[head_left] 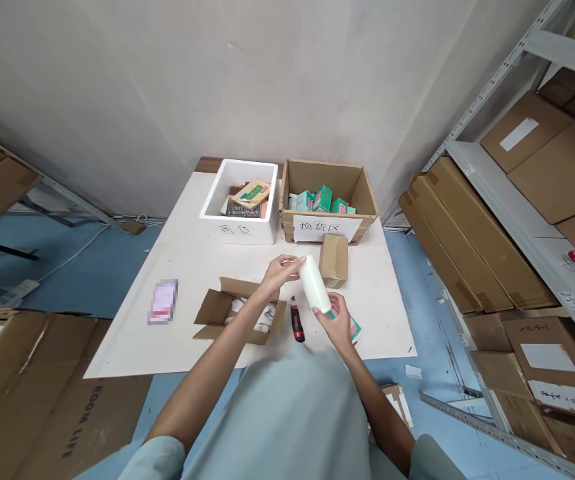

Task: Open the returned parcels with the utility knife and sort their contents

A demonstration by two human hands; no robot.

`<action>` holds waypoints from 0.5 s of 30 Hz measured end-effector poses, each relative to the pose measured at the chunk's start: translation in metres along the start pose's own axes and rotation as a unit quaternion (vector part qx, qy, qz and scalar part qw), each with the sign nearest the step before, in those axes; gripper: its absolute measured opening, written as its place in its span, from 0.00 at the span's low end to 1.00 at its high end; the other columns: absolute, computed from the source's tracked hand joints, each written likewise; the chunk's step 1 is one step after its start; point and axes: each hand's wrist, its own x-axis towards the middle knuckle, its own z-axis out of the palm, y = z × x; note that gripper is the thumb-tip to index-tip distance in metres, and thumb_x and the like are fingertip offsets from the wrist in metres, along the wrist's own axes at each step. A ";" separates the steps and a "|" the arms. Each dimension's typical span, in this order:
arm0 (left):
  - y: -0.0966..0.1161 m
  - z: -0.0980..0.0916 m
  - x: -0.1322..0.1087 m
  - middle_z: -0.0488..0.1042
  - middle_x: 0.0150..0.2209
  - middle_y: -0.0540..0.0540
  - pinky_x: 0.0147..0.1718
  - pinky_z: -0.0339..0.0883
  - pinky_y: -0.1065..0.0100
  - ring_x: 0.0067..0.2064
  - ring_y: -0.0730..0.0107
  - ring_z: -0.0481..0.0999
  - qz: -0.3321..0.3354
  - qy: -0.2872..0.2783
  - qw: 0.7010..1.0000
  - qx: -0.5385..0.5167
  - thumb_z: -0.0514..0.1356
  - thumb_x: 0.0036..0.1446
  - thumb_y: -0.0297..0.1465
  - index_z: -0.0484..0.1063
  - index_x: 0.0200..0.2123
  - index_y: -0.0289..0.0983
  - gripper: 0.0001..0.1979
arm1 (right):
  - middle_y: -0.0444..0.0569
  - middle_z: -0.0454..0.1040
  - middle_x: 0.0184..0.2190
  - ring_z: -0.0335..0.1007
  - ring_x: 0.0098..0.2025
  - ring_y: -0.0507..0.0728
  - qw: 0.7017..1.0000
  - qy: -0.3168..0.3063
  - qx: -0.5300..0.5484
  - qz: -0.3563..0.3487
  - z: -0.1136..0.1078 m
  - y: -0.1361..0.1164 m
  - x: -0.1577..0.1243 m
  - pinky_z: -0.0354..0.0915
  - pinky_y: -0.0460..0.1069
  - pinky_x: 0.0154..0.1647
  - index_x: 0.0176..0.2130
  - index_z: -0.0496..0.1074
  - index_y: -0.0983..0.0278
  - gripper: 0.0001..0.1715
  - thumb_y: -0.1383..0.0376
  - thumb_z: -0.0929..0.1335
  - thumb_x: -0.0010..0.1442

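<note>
You held the white roll (314, 285) above the table (132, 333), just beyond the red cutter (297, 325): left hand (280, 270) pinching its top, right hand (336, 321) cupping its base. That loose fingertip pinch could have let it tip.

tabletop (132, 333) | white foam box (240, 230) | labelled carton of green packets (327, 227) | small sealed carton (334, 260) | red utility knife (297, 323) | open carton (217, 313)

A pixelated patch (163, 301) blurs whatever lies left on my table (132, 340). My left hand (280, 273) covers part of the open box (240, 311). The roll (314, 285) hides my right hand's (336, 320) fingers and most of the green packet (353, 328). Shelf boxes (557, 160) are cut off at right.
</note>
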 end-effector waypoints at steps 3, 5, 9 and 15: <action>-0.003 -0.006 -0.005 0.85 0.48 0.37 0.59 0.80 0.49 0.53 0.51 0.86 0.016 -0.064 0.997 -0.036 0.82 0.44 0.54 0.78 0.53 0.37 0.40 | 0.54 0.82 0.54 0.79 0.58 0.67 0.976 -0.073 0.176 0.102 -0.004 -0.004 -0.001 0.75 0.61 0.62 0.51 0.74 0.56 0.31 0.42 0.78 0.59; -0.004 -0.008 -0.009 0.85 0.51 0.37 0.60 0.78 0.50 0.56 0.49 0.85 0.019 -0.107 0.992 -0.058 0.82 0.44 0.54 0.78 0.57 0.37 0.43 | 0.54 0.82 0.56 0.78 0.61 0.68 0.947 -0.121 0.257 0.150 -0.004 -0.008 -0.003 0.76 0.63 0.61 0.50 0.75 0.56 0.31 0.40 0.76 0.59; -0.004 -0.004 -0.015 0.85 0.53 0.36 0.57 0.77 0.54 0.58 0.46 0.84 0.032 -0.134 0.988 -0.069 0.81 0.46 0.54 0.80 0.57 0.37 0.41 | 0.55 0.83 0.57 0.80 0.60 0.71 0.901 -0.199 0.325 0.207 -0.001 -0.015 -0.007 0.76 0.68 0.64 0.52 0.78 0.56 0.35 0.35 0.75 0.59; -0.002 0.003 -0.011 0.84 0.54 0.36 0.54 0.76 0.55 0.58 0.46 0.82 0.041 -0.045 0.998 -0.020 0.82 0.39 0.52 0.78 0.61 0.35 0.48 | 0.56 0.78 0.64 0.74 0.69 0.67 0.963 -0.146 0.191 0.121 -0.007 -0.013 -0.003 0.69 0.64 0.73 0.67 0.72 0.55 0.46 0.37 0.77 0.60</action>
